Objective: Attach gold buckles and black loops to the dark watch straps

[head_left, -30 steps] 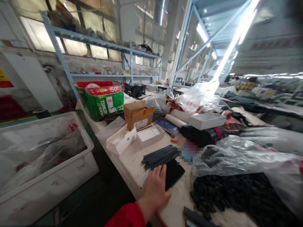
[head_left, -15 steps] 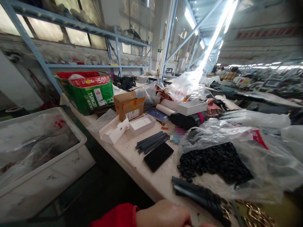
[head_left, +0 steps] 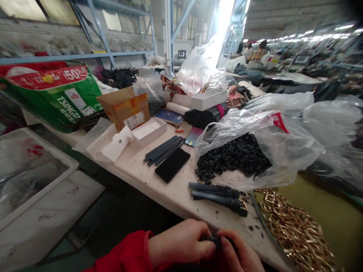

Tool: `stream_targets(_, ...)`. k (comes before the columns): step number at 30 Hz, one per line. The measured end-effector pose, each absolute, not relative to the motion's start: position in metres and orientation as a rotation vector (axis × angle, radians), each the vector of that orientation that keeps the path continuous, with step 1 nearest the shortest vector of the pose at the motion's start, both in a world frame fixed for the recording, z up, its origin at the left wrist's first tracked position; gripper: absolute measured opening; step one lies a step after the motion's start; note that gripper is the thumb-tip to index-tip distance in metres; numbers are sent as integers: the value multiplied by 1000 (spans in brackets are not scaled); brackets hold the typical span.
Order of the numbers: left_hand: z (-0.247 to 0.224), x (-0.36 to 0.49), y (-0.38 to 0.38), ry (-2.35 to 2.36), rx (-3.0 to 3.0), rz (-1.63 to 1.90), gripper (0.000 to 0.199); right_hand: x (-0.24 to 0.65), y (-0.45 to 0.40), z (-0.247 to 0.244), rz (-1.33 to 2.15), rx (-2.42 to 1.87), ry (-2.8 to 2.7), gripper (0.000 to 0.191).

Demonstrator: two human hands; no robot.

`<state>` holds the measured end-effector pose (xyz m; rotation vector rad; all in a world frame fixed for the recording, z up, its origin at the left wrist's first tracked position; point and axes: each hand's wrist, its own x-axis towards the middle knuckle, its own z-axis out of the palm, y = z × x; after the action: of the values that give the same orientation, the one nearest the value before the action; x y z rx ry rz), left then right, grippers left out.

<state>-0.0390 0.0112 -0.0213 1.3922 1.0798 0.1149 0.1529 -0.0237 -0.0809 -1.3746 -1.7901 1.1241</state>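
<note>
Both hands meet at the table's near edge, at the bottom of the head view. My left hand (head_left: 184,241), below a red sleeve, is closed with thumb and fingers pinching a black strap (head_left: 216,241). My right hand (head_left: 241,251) grips the same strap from the other side. Most of the strap is hidden by the fingers. Just beyond lies a bundle of black straps (head_left: 217,194) with gold buckles at its right end. To the right, a shallow tray (head_left: 326,196) carries a heap of gold buckles (head_left: 295,226).
A clear plastic bag (head_left: 295,151) spills small black loops (head_left: 232,160) onto the table (head_left: 136,177). A black phone (head_left: 172,165) lies beside loose dark strips (head_left: 164,149). Farther left are a white box (head_left: 150,132), a cardboard carton (head_left: 124,109) and a white bin (head_left: 70,166).
The view has swung right and down. My right hand, barely visible before at the bottom edge, now shows beside the left, and the black strap between them has come into sight.
</note>
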Motion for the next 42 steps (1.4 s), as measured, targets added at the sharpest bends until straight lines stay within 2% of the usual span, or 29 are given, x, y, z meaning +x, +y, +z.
stream_targets(3, -20, -29, 16, 1084, 1493, 152, 23, 156, -23, -77, 1249, -1392, -1587, 26)
stream_targets(9, -23, -14, 25, 1073, 1521, 181, 22, 166, -25, -73, 1690, -1327, -836, 43)
stream_targets(17, -30, -2, 14, 1149, 1586, 114, 21, 174, -31, -70, 1782, -1267, -584, 35)
stream_targets(21, -25, -1, 7, 1164, 1675, 91, 20, 174, -39, -71, 1727, -1272, -712, 35)
stream_targets(27, -18, -7, -6, 1127, 1700, 103, 23, 178, -54, -67, 1408, -1396, -1106, 28)
stream_targets(32, -11, -13, -20, 1163, 1795, 60, 22, 176, -71, -60, 1370, -1422, -1226, 28)
stream_targets(42, -15, -13, -52, 1137, 1977, 61, 22, 168, -97, -58, 983, -1361, -1737, 12)
